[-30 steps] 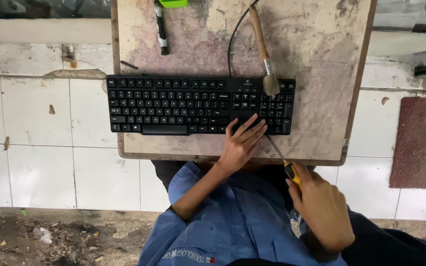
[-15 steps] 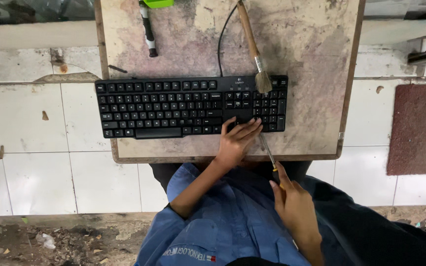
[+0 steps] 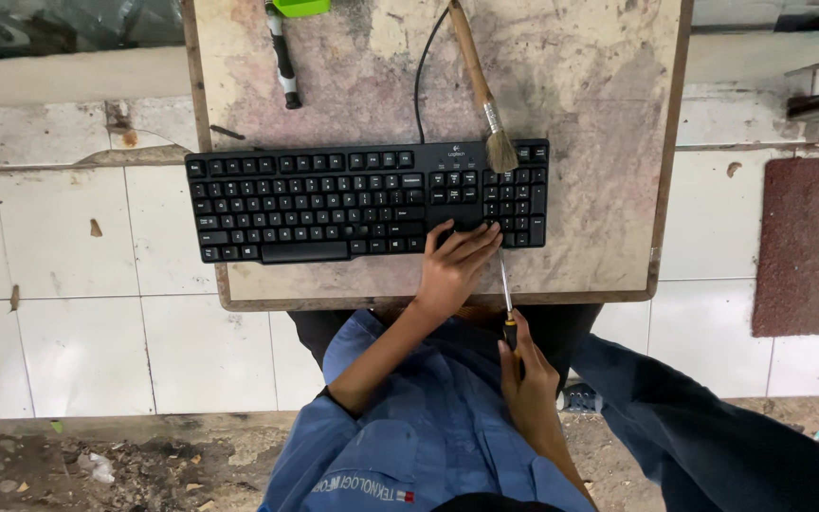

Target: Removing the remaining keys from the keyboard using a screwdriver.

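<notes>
Bare worn tabletop [image 3: 599,104] lies open right of the wooden-handled paintbrush [image 3: 482,90]; the black computer keyboard [image 3: 334,204] and black-handled tool [image 3: 283,57] block the left side

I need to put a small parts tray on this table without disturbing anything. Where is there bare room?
The widest bare patch is the table top right of the brush, above the keyboard. A narrower patch lies between the pen-like tool and the cable. The front edge is crowded: the left hand rests on the keys, and the right hand holds the screwdriver.
</notes>
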